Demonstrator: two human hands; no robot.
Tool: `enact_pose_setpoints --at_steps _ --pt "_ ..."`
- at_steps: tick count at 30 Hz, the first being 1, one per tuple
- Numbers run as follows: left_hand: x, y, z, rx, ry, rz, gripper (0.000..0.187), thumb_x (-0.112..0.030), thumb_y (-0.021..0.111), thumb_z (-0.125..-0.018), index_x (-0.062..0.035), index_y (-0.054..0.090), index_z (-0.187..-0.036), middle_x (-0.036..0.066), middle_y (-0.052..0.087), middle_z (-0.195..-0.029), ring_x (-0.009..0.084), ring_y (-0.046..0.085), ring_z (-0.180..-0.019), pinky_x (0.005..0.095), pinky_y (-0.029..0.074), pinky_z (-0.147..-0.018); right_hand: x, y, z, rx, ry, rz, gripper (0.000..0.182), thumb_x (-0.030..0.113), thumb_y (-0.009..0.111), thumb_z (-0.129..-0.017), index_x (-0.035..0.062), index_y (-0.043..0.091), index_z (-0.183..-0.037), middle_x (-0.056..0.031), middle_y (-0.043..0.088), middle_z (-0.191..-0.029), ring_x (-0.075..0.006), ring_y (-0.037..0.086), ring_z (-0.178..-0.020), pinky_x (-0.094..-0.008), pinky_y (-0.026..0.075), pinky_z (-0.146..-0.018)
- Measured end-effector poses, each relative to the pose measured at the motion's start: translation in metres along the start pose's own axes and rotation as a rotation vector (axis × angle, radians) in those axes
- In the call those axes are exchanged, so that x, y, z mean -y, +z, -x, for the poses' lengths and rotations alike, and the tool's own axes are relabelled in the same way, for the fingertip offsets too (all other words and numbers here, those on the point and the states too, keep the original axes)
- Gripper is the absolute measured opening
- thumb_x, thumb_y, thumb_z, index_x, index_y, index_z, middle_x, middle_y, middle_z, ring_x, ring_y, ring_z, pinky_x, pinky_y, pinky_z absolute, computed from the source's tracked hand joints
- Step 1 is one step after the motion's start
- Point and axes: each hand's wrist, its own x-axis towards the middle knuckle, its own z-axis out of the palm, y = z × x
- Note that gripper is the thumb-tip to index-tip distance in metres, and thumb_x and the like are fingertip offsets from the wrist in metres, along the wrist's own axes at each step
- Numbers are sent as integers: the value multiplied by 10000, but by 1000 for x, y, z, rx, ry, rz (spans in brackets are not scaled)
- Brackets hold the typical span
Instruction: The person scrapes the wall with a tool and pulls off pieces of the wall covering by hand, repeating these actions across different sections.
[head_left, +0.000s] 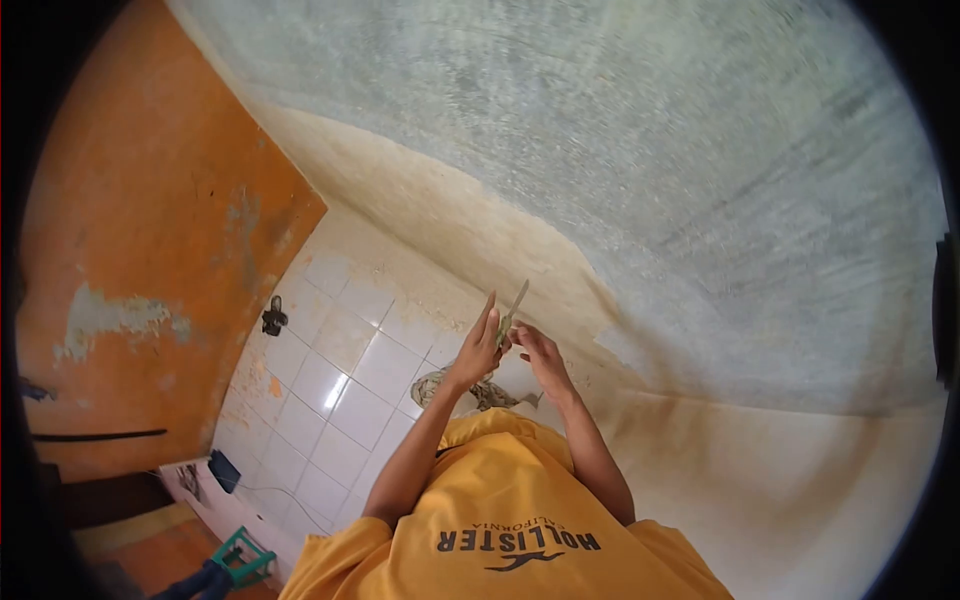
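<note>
Between my two hands, in front of the yellow shirt, a thin scraper-like tool point(517, 300) with a pale flat blade and a greenish lower part points up and to the right. My left hand point(480, 345) is against its lower part, with the index finger stretched upward; the other fingers are partly hidden. My right hand point(538, 350) has its fingers bent close to the tool's lower end. Whether both hands grip it is hard to make out. Below them, a crumpled patterned cloth point(490, 395) lies on the tiled floor.
A grey-green wall point(700, 200) with a cream lower band rises ahead. An orange wall point(150, 220) with peeling patches stands at the left. On the white tiles point(330, 400) lie a dark object point(274, 316) and a blue box point(224, 471). A green stool point(243, 558) is lower left.
</note>
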Motion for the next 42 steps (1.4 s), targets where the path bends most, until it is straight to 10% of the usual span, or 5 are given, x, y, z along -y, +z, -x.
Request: enact_pose_setpoints --at_steps 9,16,35,42 --pt "59 -1 52 -157 33 -207 664 -431 316 -1145 -158 28 -1678 17 505 -722 92 416 -516 265 386 -471 -51 20 14 154 113 -115 235 184 638 -1035 -1 628 -1180 -26 665 -888 -77 599 -753 -235 473 -646" --pt "75 -42 61 -135 -25 -308 650 -415 328 -1144 -110 95 -1669 32 573 -708 86 462 -502 255 430 -465 -64 46 12 -149 9 -305 328 280 658 -1037 26 618 -1242 -26 684 -927 -107 644 -814 -262 517 -748" --pt "-3 -331 24 -178 73 -196 661 -528 362 -1116 -135 274 -1640 101 711 -971 92 526 -625 235 452 -568 -69 218 -56 -615 43 -887 157 320 579 -1056 165 553 -1064 -3 573 -780 -130 552 -656 -297 469 -620" --pt "-33 -322 -19 -83 58 -189 621 -473 363 -1129 -100 303 -1623 109 728 -966 99 542 -627 260 472 -575 -27 224 -98 -594 -190 -819 404 351 579 -1068 160 528 -1420 -1 578 -799 -88 533 -640 -257 454 -568"
